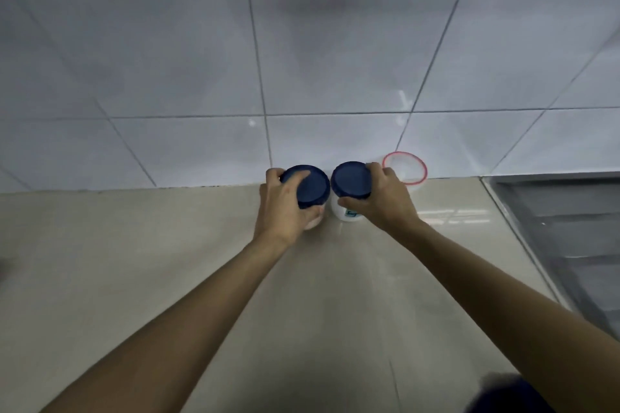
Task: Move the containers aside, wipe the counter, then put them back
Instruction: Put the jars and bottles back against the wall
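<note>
Two white jars with dark blue lids stand side by side on the beige counter (134,261), close to the tiled back wall. My left hand (285,208) wraps around the left jar (310,186), fingers over its lid. My right hand (379,201) grips the right jar (350,179), which shows a blue-green label low on its side. Just right of that hand, against the wall, sits a clear container with a red rim (414,174). No cloth is in view.
A steel sink drainboard (567,228) with ridges borders the counter on the right. White wall tiles (201,60) rise behind the jars. A dark blurred shape (510,392) shows at the bottom right edge.
</note>
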A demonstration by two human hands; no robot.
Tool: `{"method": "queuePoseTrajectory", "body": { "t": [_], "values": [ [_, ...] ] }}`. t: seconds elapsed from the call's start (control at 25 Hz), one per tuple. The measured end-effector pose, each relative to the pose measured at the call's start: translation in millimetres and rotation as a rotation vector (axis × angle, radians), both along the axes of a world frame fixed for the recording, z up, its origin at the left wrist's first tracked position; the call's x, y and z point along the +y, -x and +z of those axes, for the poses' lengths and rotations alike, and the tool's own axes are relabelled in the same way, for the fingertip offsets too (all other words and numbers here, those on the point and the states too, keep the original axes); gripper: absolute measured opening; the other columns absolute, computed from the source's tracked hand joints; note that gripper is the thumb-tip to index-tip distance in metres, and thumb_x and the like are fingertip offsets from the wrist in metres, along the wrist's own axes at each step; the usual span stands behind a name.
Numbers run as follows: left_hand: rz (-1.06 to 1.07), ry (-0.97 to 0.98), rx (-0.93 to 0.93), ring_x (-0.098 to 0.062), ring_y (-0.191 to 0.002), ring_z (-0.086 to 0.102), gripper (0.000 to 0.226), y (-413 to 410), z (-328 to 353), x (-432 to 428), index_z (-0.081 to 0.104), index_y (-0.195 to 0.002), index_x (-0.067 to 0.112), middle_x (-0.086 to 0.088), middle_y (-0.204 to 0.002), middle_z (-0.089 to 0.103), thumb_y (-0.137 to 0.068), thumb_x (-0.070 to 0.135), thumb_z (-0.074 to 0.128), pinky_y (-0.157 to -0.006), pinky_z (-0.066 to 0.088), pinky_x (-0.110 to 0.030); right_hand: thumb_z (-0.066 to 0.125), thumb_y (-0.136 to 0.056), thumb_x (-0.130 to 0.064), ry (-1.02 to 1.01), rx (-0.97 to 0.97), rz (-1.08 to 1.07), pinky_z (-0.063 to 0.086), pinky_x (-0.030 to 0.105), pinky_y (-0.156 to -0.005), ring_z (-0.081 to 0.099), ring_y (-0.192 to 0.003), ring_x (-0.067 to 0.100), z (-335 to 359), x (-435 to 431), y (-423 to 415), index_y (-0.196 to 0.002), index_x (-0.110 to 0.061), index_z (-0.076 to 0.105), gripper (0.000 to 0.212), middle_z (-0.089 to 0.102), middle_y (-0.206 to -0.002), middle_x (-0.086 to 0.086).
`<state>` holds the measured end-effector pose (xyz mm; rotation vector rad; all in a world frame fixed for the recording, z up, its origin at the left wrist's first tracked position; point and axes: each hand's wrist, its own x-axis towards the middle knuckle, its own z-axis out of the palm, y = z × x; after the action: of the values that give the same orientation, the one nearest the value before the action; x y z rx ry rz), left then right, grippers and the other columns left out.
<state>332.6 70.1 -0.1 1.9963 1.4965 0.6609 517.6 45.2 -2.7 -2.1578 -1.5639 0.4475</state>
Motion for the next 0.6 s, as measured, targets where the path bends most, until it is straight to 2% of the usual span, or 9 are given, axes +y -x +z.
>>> {"method": "queuePoseTrajectory", "body": {
  "t": [0.08, 0.16, 0.24, 0.4, 0.52, 0.6],
  "values": [
    [0.02, 0.013, 0.004, -0.027, -0.126, 0.037, 0.066, -10.1, -4.7, 12.0, 0.048, -0.136, 0.025, -0.007, -0.139, 0.031, -0.077, 0.026, 0.076, -0.097, 0.027, -0.018, 0.075, -0.067, -0.054, -0.032, -0.21, 0.031, 0.049, 0.039, -0.08, 0.053, -0.1, 0.03, 2.8, 5.6, 0.8, -0.122, -0.011, 0.05, 0.074, 0.049, -0.118, 0.012],
    [0.03, 0.028, 0.001, -0.028, -0.125, 0.04, 0.068, -17.5, -10.5, 23.1, 0.047, -0.136, 0.023, -0.008, -0.137, 0.032, -0.075, 0.025, 0.078, -0.102, 0.03, -0.021, 0.067, -0.07, -0.061, -0.043, -0.435, 0.072, 0.04, 0.039, -0.082, 0.051, -0.097, 0.029, 5.5, 9.9, -4.5, -0.114, -0.009, 0.057, 0.069, 0.051, -0.111, 0.011],
    [0.031, 0.039, -0.015, -0.027, -0.124, 0.044, 0.072, -22.6, -15.6, 34.3, 0.047, -0.137, 0.022, -0.008, -0.135, 0.033, -0.073, 0.026, 0.08, -0.107, 0.033, -0.025, 0.062, -0.073, -0.063, -0.013, -0.545, 0.089, 0.036, 0.038, -0.083, 0.05, -0.094, 0.028, 6.3, 13.6, -8.4, -0.109, -0.009, 0.059, 0.064, 0.052, -0.104, 0.009],
    [0.002, 0.055, -0.058, -0.026, -0.129, 0.04, 0.08, -28.4, -19.8, 42.1, 0.042, -0.141, 0.024, -0.007, -0.139, 0.029, -0.071, 0.03, 0.081, -0.112, 0.035, -0.031, 0.057, -0.079, -0.061, 0.001, -0.594, 0.09, 0.035, 0.037, -0.085, 0.049, -0.095, 0.026, 6.1, 19.6, -10.7, -0.111, -0.008, 0.056, 0.062, 0.052, -0.104, 0.008],
    [0.041, 0.106, -0.132, -0.022, -0.139, 0.027, 0.092, -14.6, -18.6, 21.3, 0.028, -0.147, 0.024, -0.006, -0.149, 0.02, -0.071, 0.045, 0.078, -0.115, 0.028, -0.032, 0.061, -0.08, -0.054, -0.077, -0.576, 0.125, 0.038, 0.04, -0.088, 0.051, -0.104, 0.031, 9.4, 12.3, -1.9, -0.127, -0.009, 0.047, 0.067, 0.053, -0.116, 0.012],
    [0.097, 0.103, -0.124, -0.023, -0.142, 0.024, 0.08, 10.6, -19.4, -2.8, 0.028, -0.146, 0.02, -0.006, -0.152, 0.017, -0.081, 0.047, 0.067, -0.112, 0.026, -0.027, 0.069, -0.079, -0.041, -0.196, -0.489, 0.163, 0.041, 0.043, -0.088, 0.053, -0.107, 0.035, 9.7, -4.6, 13.2, -0.129, -0.007, 0.047, 0.064, 0.054, -0.121, 0.017]
  ]
}}
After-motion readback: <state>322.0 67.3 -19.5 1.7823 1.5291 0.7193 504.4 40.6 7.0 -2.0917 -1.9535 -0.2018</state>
